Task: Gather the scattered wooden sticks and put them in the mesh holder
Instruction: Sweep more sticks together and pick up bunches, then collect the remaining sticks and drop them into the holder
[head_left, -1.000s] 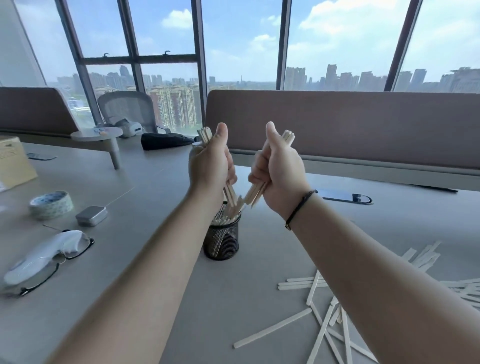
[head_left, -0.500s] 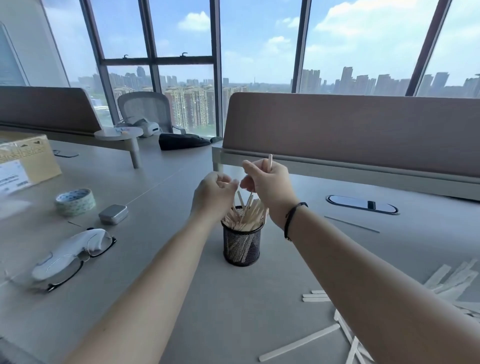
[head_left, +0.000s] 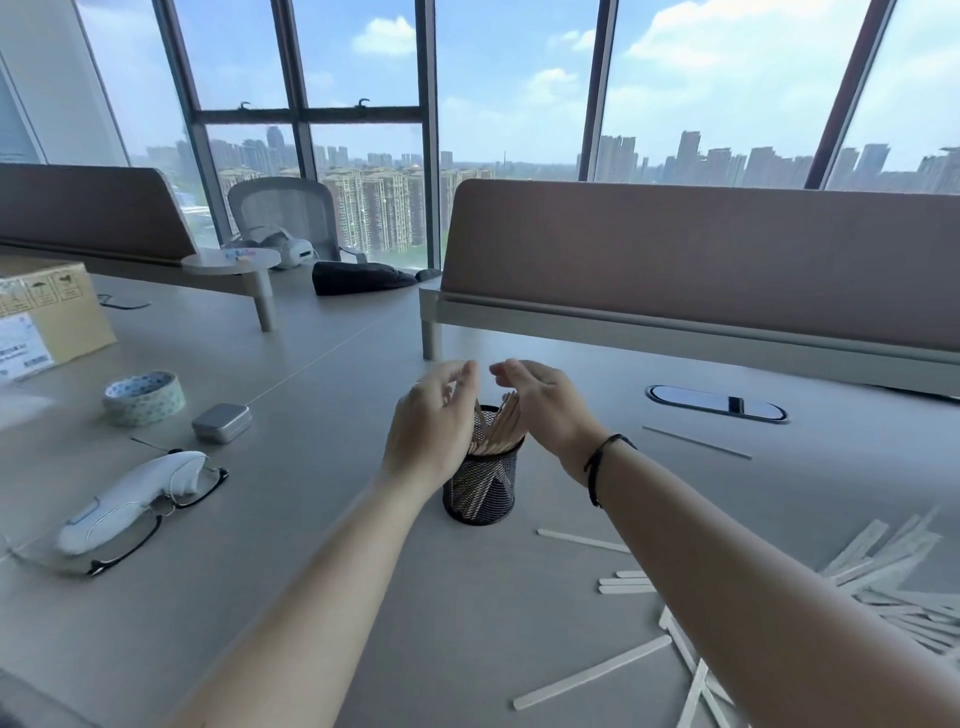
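Observation:
A black mesh holder (head_left: 483, 493) stands on the grey desk in the middle of the head view, filled with several upright wooden sticks (head_left: 500, 427). My left hand (head_left: 431, 426) curves around the left side of the stick tops, fingers apart. My right hand (head_left: 545, 405) arches over them from the right, fingers spread, gripping nothing. More wooden sticks (head_left: 592, 675) lie scattered flat on the desk at the lower right, partly hidden behind my right forearm.
To the left lie glasses with a white device (head_left: 130, 499), a small metal tin (head_left: 222, 423), a tape roll (head_left: 144, 397) and a cardboard box (head_left: 47, 317). A brown divider panel (head_left: 701, 270) runs behind the holder. A cable port (head_left: 717, 403) sits at right.
Both hands came down from holding stick bundles above the holder. The sticks now stand inside it, and both hands have let go and spread around the tops.

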